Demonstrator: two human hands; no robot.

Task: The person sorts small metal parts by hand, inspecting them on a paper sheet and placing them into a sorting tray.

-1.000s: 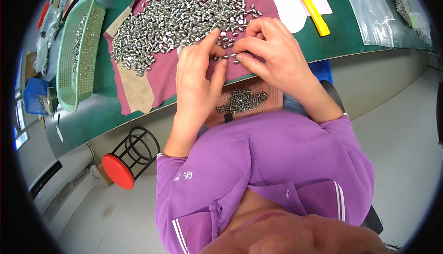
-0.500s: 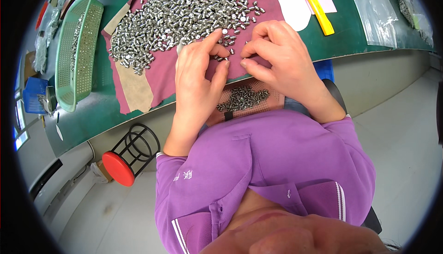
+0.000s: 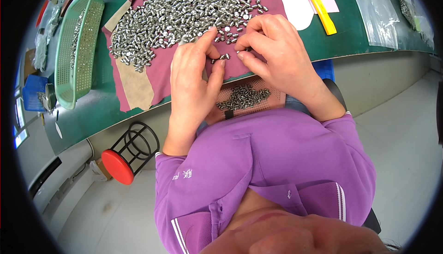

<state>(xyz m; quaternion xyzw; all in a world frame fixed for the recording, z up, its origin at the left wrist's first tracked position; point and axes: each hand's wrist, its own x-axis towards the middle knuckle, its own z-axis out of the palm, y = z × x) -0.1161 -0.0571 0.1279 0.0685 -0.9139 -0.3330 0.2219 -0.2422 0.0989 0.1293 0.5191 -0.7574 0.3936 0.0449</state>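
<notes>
At 11 o'clock in view, heaped on maroon cloth (image 3: 164, 76): metal parts (image 3: 184, 19). By heap's 4 o'clock side: left hand (image 3: 189, 72), thumb and forefinger spread, few parts near thumb tip; right hand (image 3: 279, 53), fingertips close, can't tell whether pinching anything. From hands: pink basket (image 3: 277, 98) at 6, green basket (image 3: 83, 76) at 9, knife (image 3: 318, 7) at 2.

Workshop or factory workroom. The setting is indicated by a long green table (image 3: 344, 44) bearing a large heap of small metal parts (image 3: 184, 16) on a maroon cloth (image 3: 168, 76). A green mesh basket (image 3: 84, 76) and a pink perforated tray (image 3: 275, 101) contain further metal pieces; a yellow utility knife (image 3: 318, 7) and clear plastic bags (image 3: 374, 14) lie at the right. A red-seated stool (image 3: 117, 167) stands on a grey floor (image 3: 127, 212). Near the distorted left rim, a blue bin (image 3: 32, 92) appears to hold hardware.
</notes>
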